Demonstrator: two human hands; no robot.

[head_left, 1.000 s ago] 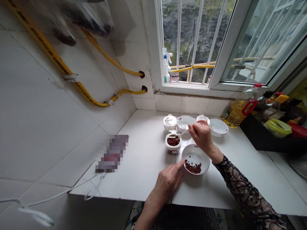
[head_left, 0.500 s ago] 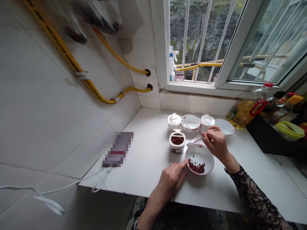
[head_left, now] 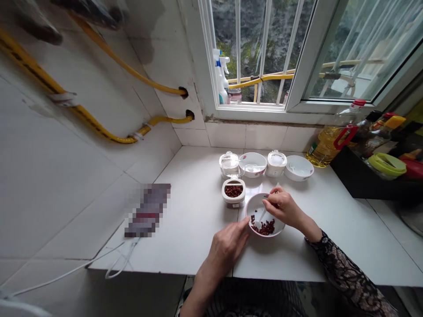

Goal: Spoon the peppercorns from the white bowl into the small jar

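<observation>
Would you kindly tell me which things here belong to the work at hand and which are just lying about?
In use: right hand holding spoon; left hand touching bowl; peppercorns in it; open tub of peppercorns.
Lying about: lidded jar; oil bottle; spray bottle; cable.

You are seeing yellow gas hoses (head_left: 155, 87) running along the tiled wall (head_left: 66, 176), a spray bottle (head_left: 220, 79) standing behind the barred window (head_left: 265, 53), and a cooking oil bottle (head_left: 325, 147) standing beside the window.
</observation>
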